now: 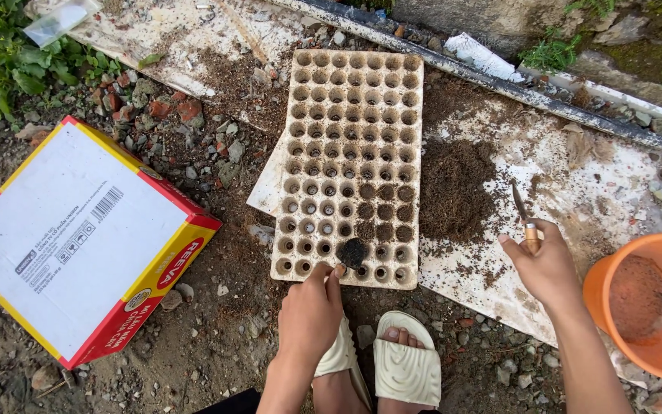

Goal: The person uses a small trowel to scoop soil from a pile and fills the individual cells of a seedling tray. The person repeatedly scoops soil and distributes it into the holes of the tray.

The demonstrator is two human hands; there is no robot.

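A white cardboard box (78,238) with red and yellow edges lies on bare ground left of the seed tray (350,165). The left hand (312,310), fingers curled, touches the tray's near edge. The right hand (547,264) pinches a small trowel (525,218) over the white board (576,184), beside an orange bucket (645,303).

Left hand (312,307) reaches forward, fingers curled down; right hand (547,264) out to the side, fist closed, thumb up.
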